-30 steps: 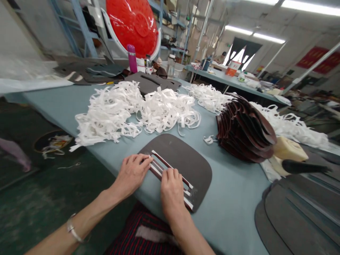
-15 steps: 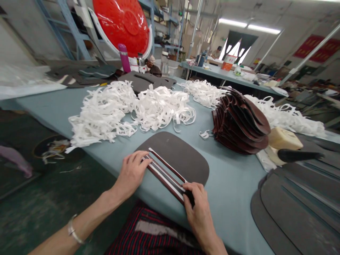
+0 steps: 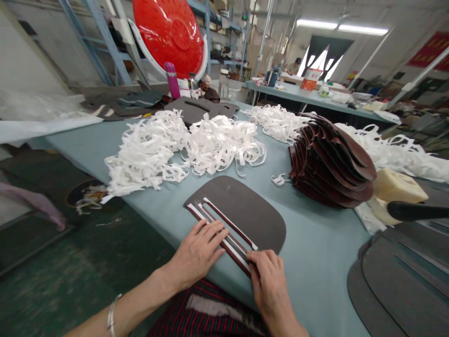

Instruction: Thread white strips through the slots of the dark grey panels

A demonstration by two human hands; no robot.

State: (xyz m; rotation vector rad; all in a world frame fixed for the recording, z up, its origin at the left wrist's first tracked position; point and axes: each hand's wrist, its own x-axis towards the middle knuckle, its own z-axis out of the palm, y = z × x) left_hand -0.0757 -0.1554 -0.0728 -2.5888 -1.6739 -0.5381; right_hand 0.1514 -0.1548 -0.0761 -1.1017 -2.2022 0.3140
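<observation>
A dark grey panel (image 3: 252,208) with rounded corners lies on the table in front of me. White strips and reddish-brown edging (image 3: 229,225) run lengthwise along its slot and near edge. My left hand (image 3: 199,250) rests on the strips near the middle, its fingers stretched out flat and pointing right. At the strips' right end is my right hand (image 3: 271,283), fingers curled down and thumb close to the edge. What lies beneath those curled fingertips is hidden.
Heaps of white tape strips (image 3: 220,145) lie behind the panel. To the right stand a stack of dark brown pieces (image 3: 333,164), a pale yellow block (image 3: 400,186), a black handle (image 3: 414,211) and more grey panels (image 3: 396,281). A purple bottle (image 3: 171,80) stands at the back.
My left hand has slid from the strips' left end towards the middle, and its fingers have flattened. My right hand stays at the right end, its fingers now lower. The view has shifted slightly.
</observation>
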